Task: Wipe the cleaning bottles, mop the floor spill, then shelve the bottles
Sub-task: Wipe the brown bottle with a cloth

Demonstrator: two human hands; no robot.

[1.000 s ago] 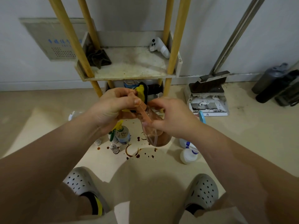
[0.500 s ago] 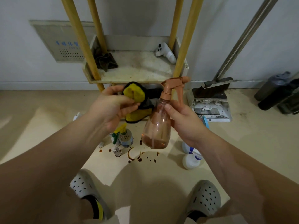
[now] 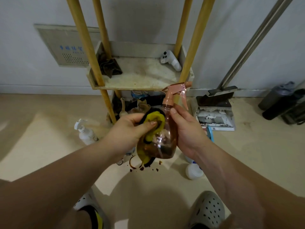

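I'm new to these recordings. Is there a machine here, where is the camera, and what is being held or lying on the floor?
There is no machine. A person wears one camera on the head, and it looks down at their own arms and shoes. The left hand holds a yellow cloth against a pink spray bottle, which the right hand grips by its side. On the floor below are a dark spill, a white bottle and a second white bottle. Behind them stand a shelf and a dustpan.

Bystander objects along the wall
Vented wall panel [image 3: 66, 47] at left; white controller [image 3: 170, 61] mid-frame; dustpan [image 3: 214, 100] on the floor at right, with dark flasks [image 3: 277, 103] beyond it.
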